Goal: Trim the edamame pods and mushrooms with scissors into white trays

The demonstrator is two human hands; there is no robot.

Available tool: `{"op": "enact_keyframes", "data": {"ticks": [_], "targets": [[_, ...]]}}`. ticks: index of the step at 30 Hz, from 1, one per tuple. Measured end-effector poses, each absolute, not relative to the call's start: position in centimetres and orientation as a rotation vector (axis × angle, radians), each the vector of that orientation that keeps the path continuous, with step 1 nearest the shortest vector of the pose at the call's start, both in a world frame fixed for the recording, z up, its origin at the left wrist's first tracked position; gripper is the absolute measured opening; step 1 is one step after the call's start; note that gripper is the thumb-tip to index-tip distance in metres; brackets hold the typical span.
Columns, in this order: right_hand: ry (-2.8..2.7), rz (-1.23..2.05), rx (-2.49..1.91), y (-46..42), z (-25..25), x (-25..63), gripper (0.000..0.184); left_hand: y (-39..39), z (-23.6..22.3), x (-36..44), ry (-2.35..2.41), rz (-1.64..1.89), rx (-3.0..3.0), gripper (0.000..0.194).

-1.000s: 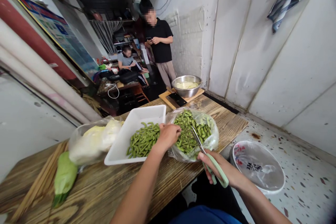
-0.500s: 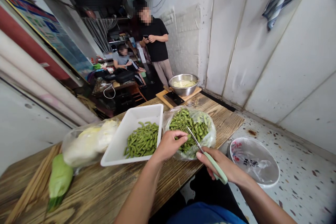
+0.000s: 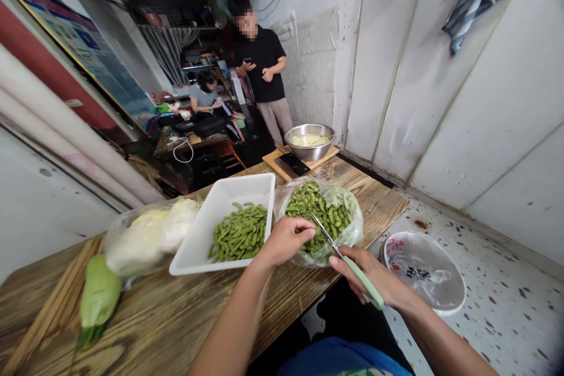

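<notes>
My right hand (image 3: 374,273) grips a pair of scissors (image 3: 325,234) with pale green handles. Their blades point up and left, toward the fingertips of my left hand (image 3: 284,241). That left hand is closed in a pinch at the near left side of a clear plastic bag (image 3: 356,234); what sits between its fingers is hidden. Edamame pods (image 3: 337,202) fill the bag, some with stems. Left of it stands a white tray (image 3: 229,183), where loose edamame pods (image 3: 242,232) lie in a pile on the right side.
A steel bowl (image 3: 311,150) with pale pieces in it and a cleaver (image 3: 293,163) rest on a cutting board (image 3: 275,158). Bagged pale vegetables (image 3: 154,238) and a zucchini (image 3: 100,291) lie left. A lined bucket (image 3: 425,273) stands on the floor. A standing person (image 3: 262,64) and a seated person (image 3: 205,97) are behind.
My hands and the scissors stay almost in place. In the background, the standing person's hands have moved apart, with the phone in one of them.
</notes>
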State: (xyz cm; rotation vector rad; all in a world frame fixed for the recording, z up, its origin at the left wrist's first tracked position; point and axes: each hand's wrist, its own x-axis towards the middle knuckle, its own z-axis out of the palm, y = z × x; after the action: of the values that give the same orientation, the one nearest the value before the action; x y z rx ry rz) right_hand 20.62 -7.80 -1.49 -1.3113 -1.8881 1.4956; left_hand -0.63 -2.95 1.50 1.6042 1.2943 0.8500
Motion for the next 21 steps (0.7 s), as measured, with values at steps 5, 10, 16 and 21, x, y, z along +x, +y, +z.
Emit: {"op": "enact_keyframes", "data": {"ticks": [5,10,16,21], "targets": [[-1.839,1.499,-1.367,-7.8,-1.5,20.2,0.054,-2.6,1.0,-0.8,1.33,0.926,1.479,0.012],[-1.721,1.63,-1.244,-7.7,-1.4,20.2,0.063,-2.6,1.1,-0.8,1.274,1.183,1.171,0.026],[-1.66,1.734,-1.159,-8.0,-1.2,19.6,0.068,-3.3,1.3,0.4,1.039,1.205,0.793,0.041],[-1.674,1.696,-1.138,-8.1,-0.5,19.2,0.067,-3.9,0.4,1.6,1.048,1.332,0.666,0.041]]}}
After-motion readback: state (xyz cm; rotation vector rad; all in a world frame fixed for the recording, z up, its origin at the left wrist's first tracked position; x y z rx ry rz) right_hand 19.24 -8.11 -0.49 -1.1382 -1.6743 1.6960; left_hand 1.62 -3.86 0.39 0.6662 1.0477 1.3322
